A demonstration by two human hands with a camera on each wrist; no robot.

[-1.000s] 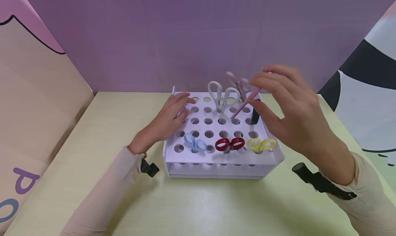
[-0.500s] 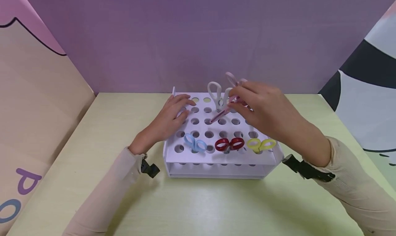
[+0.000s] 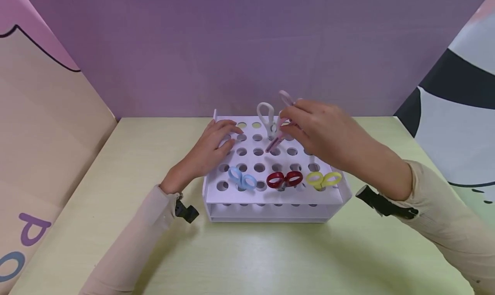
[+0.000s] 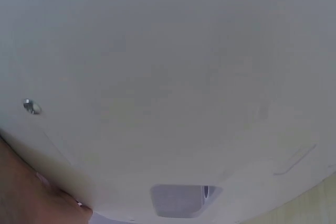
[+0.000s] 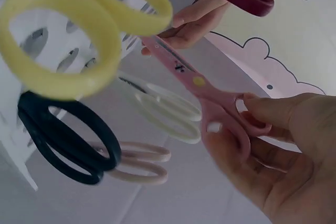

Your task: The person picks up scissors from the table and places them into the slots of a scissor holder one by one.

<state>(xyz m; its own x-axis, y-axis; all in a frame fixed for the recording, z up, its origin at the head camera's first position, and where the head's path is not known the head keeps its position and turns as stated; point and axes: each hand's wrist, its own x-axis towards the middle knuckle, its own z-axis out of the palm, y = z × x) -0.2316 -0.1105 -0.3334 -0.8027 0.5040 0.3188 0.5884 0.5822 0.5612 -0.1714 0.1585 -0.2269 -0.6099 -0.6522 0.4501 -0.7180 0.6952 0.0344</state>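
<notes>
My right hand [image 3: 328, 134] grips pink scissors [image 5: 212, 98] by their handle loops. Their blades [image 3: 273, 144] slant down and left, tips close over the middle holes of a white perforated rack [image 3: 270, 197]. My left hand [image 3: 209, 152] rests on the rack's left side, fingers spread over its top edge. White scissors [image 3: 266, 110] and pale pink scissors [image 5: 147, 169] stand at the back, partly behind my right hand in the head view. Dark scissors [image 5: 68, 142] show in the right wrist view, hidden by my hand from the head.
Light blue scissors [image 3: 242, 181], red scissors [image 3: 285, 181] and yellow scissors [image 3: 320, 183] stand along the rack's front, handles up. The rack sits on a pale wooden table [image 3: 247, 256] before a purple wall [image 3: 247, 50]. Printed panels flank both sides.
My right hand has moved left and slightly down with the pink scissors, from the rack's right side to near its middle. In the last half second it has barely shifted. My left hand stays put.
</notes>
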